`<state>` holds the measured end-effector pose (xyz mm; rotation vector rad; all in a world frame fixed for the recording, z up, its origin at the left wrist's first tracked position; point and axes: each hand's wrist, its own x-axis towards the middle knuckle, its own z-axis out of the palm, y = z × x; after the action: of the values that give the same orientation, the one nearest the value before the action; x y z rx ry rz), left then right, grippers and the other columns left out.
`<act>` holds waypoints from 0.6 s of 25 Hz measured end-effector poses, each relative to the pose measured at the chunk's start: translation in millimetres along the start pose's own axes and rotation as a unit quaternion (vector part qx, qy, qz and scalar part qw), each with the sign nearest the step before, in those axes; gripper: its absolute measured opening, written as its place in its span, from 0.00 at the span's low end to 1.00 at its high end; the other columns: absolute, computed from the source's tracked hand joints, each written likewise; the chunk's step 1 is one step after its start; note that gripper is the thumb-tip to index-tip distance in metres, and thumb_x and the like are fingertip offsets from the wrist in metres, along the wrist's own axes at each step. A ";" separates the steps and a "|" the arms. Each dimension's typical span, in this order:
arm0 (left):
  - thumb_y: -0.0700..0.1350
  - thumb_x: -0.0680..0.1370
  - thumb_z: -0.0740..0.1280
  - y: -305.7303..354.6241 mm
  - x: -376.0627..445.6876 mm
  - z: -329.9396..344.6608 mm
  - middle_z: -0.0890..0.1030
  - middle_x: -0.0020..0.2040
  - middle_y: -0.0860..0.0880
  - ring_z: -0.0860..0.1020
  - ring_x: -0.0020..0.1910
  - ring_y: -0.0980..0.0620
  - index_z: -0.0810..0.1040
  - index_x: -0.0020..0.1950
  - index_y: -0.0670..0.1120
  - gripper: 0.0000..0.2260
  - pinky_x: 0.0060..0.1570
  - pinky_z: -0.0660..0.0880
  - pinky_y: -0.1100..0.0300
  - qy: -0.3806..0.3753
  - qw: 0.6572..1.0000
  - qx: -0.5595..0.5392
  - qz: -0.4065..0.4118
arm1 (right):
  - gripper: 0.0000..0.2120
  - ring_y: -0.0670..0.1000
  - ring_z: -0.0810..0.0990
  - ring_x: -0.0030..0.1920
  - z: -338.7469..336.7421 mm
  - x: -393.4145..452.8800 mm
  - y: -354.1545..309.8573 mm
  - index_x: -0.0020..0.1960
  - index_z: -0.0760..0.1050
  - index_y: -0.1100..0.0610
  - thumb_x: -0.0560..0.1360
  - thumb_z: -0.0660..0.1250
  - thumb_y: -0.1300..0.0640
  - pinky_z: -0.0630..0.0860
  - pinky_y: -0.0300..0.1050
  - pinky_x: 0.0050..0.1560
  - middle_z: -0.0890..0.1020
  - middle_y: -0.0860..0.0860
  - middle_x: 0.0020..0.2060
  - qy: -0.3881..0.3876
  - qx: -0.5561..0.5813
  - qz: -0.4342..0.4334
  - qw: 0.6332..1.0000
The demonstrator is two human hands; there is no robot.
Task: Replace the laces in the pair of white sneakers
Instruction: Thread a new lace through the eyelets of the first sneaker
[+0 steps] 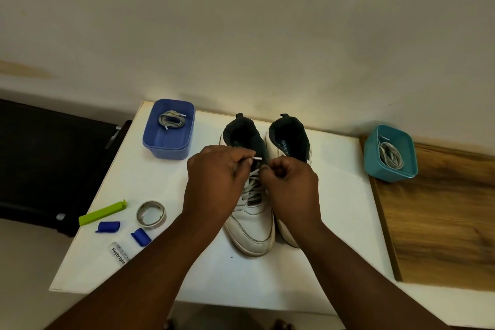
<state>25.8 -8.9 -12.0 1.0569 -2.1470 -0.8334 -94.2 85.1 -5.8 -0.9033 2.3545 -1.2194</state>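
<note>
Two white sneakers (253, 225) stand side by side near the back edge of the table (334, 209), heels to the wall. The left hand (214, 177) pinches a white lace tip (257, 158) over the left shoe. The right hand (292, 185) is curled, probably on the same lace. A blue box (160, 142) sits at the back left corner, a teal box (375, 166) just past the right edge. The table's front edge has free space.
</note>
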 end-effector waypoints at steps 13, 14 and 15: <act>0.54 0.77 0.72 6.4 -0.3 16.1 0.76 0.59 0.55 0.65 0.72 0.47 0.85 0.49 0.58 0.04 0.70 0.58 0.39 0.013 0.988 0.153 -0.019 | 0.07 0.45 0.81 0.32 -1.4 -0.2 -3.3 0.40 0.83 0.51 0.75 0.71 0.59 0.81 0.43 0.38 0.83 0.47 0.31 -0.038 0.064 0.038 0.997; 0.53 0.77 0.72 5.1 -0.4 16.1 0.76 0.59 0.55 0.65 0.72 0.46 0.85 0.49 0.58 0.03 0.70 0.58 0.39 0.014 0.988 0.153 -0.015 | 0.07 0.45 0.81 0.32 -1.7 0.6 -2.7 0.41 0.83 0.51 0.76 0.71 0.59 0.80 0.42 0.38 0.83 0.47 0.31 -0.047 0.061 0.037 0.996; 0.53 0.77 0.72 3.6 -0.3 15.8 0.77 0.59 0.55 0.65 0.72 0.46 0.85 0.49 0.58 0.03 0.70 0.58 0.39 0.015 0.988 0.154 -0.011 | 0.07 0.44 0.81 0.32 -2.4 1.0 -2.6 0.41 0.83 0.51 0.77 0.71 0.57 0.79 0.42 0.37 0.84 0.47 0.31 -0.059 0.061 0.036 0.996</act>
<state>12.7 -2.6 -19.2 1.2366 -2.2910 -0.4996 -95.3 84.8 -2.3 -0.8210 2.1763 -1.2320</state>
